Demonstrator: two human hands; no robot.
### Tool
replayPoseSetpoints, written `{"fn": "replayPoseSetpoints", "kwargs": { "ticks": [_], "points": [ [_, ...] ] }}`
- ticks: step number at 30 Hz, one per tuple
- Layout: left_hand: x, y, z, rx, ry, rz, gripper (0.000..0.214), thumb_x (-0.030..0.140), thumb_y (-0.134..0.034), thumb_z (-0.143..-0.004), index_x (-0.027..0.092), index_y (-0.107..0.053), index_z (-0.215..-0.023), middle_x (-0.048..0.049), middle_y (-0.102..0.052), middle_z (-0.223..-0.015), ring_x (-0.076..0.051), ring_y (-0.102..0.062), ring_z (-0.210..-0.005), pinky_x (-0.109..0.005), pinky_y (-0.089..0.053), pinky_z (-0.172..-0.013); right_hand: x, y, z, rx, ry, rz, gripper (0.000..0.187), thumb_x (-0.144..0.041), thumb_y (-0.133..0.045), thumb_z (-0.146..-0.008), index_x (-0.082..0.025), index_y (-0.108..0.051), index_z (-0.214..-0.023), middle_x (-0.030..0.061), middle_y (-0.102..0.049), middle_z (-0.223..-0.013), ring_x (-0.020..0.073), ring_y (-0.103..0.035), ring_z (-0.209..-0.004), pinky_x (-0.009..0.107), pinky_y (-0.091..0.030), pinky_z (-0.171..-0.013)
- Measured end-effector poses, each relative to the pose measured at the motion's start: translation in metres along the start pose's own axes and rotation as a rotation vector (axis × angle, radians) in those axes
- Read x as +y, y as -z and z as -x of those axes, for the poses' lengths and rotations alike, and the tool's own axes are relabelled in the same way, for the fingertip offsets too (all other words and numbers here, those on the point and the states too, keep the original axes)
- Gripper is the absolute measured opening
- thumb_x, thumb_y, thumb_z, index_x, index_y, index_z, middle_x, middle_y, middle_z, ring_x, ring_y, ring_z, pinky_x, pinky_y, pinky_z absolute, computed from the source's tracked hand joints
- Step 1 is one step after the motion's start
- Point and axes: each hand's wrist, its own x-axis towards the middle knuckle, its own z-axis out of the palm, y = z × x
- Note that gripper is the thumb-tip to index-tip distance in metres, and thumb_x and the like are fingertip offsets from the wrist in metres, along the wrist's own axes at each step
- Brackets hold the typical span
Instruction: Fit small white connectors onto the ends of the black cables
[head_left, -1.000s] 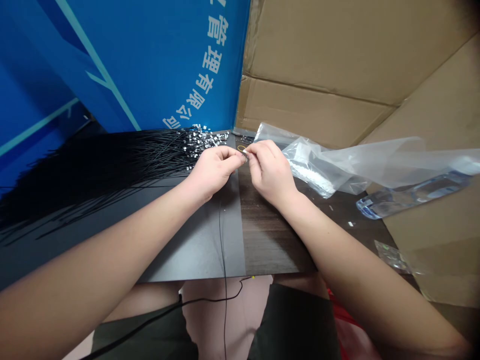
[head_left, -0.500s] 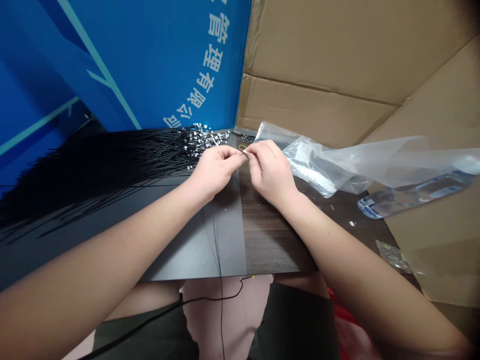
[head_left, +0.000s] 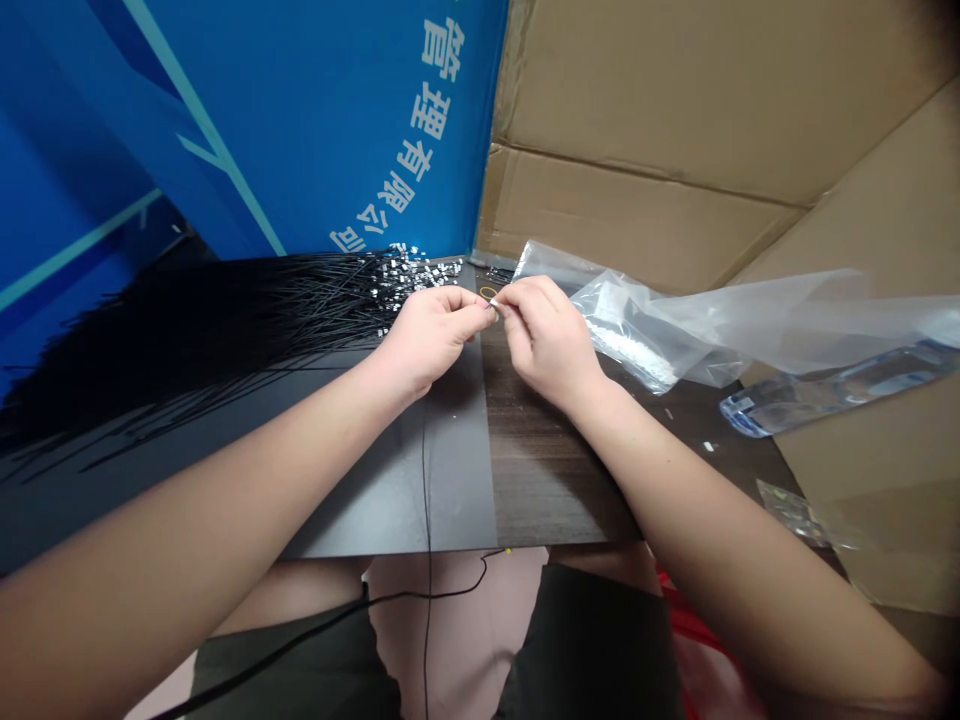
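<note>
Above the tabletop the fingertips of both hands meet. My left hand [head_left: 427, 340] pinches the end of a thin black wire [head_left: 425, 480], whose length hangs below the hand and past the table edge. My right hand [head_left: 549, 338] is closed in a pinch on a tiny white piece, seemingly a connector [head_left: 493, 304], right at the wire's end. The fingers cover most of it, so I cannot tell how far the two are joined. Left of the hands lies a thick bundle of black wires [head_left: 187, 320] with white connectors [head_left: 409, 268] on their ends.
Right of my hands lies a clear plastic bag [head_left: 622, 325] with white bits inside. Beyond it are a clear blue-tinted plastic container [head_left: 832, 395] and a small bag [head_left: 791, 510]. Cardboard [head_left: 645, 90] and a blue panel [head_left: 337, 110] stand behind. A black cable [head_left: 300, 632] crosses my lap.
Both hands stay together in nearly the same place, the right hand slightly turned. The hanging wire has swung a little to the left. The view has shifted slightly.
</note>
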Motion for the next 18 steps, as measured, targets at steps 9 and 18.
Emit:
{"fn": "replayPoseSetpoints", "kwargs": {
  "ticks": [9,18],
  "points": [
    [-0.0022,0.0009,-0.0015,-0.018,0.034,0.033,0.021,0.028,-0.08,-0.074,0.017,-0.063,-0.066,0.0016,-0.056,-0.064,-0.01,-0.046,-0.06,-0.028,-0.034,-0.061,0.0,-0.0004,0.0007,0.019,0.033,-0.012,0.019,-0.017,-0.046,-0.107,-0.023,-0.064,-0.103,0.0109,-0.07,-0.103,0.0254,-0.066,-0.1,0.044,-0.056,-0.091],
    [-0.0023,0.0007,-0.001,-0.035,0.033,0.037,0.022,0.027,-0.077,-0.075,0.018,-0.06,-0.064,0.002,-0.054,-0.06,-0.01,-0.045,-0.058,-0.028,-0.032,-0.059,-0.0009,-0.0017,0.0015,0.0,0.012,0.012,0.02,-0.017,-0.045,-0.107,-0.022,-0.065,-0.104,0.0121,-0.071,-0.105,0.0258,-0.065,-0.101,0.044,-0.055,-0.092]
  ]
}}
